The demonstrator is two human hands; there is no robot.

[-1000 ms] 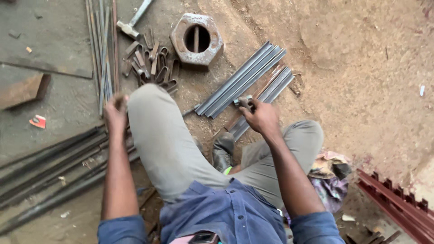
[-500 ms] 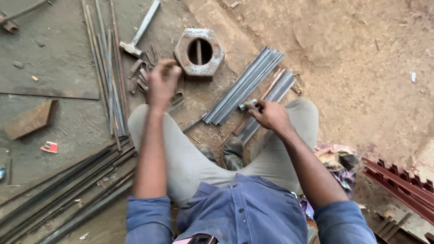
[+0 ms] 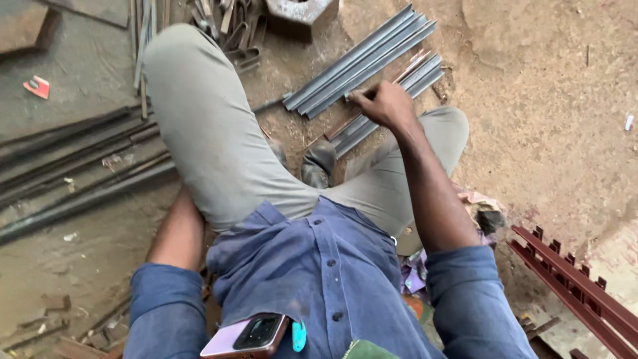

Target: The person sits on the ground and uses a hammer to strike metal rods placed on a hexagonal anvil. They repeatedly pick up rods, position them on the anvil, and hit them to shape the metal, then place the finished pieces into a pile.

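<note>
A person in a blue shirt and grey trousers sits on a dirt floor (image 3: 545, 86). Long dark steel rods (image 3: 73, 166) lie at nine o'clock. Grey angle bars (image 3: 362, 60) are bundled at twelve o'clock, just beyond the knees. The right hand (image 3: 385, 106) is clenched on a small tool, marking or aligning the bars. The left hand is hidden behind the thigh; its grip cannot be told. Steady pressure seems needed next

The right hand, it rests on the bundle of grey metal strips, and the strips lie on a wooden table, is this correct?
Not quite. The head view shows the right hand on the grey metal strips, but they lie on the bare dirt ground, not on a wooden table.
</note>
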